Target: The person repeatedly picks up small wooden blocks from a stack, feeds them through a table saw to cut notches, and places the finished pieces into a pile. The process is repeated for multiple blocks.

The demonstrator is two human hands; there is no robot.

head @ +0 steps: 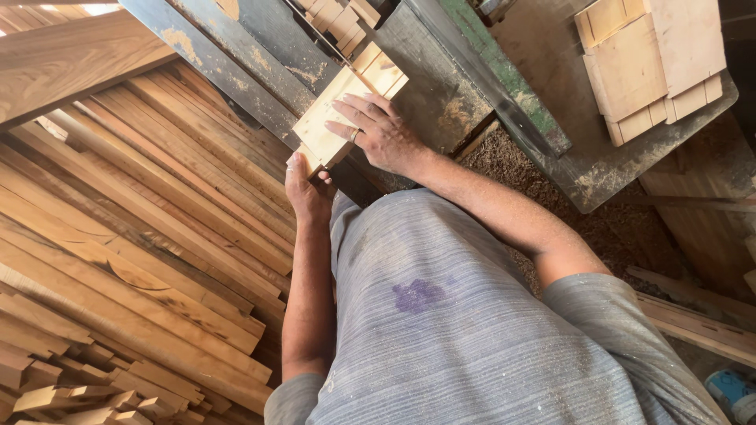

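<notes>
A pale rectangular wood board [324,126] lies flat on the dark metal machine table [417,86]. My right hand [376,130] presses flat on the board's top, fingers spread, a ring on one finger. My left hand [305,189] grips the board's near end with the thumb against its edge. More pale wood pieces [379,69] lie just beyond the board on the same table. My grey striped shirt fills the lower middle of the view.
Many long wooden planks [157,228] are stacked at the left, with short offcuts [71,389] at bottom left. Stacked pale boards [650,63] rest on the machine's far right surface. Sawdust [567,197] covers the floor at right. A green-painted metal rail [504,75] crosses the machine.
</notes>
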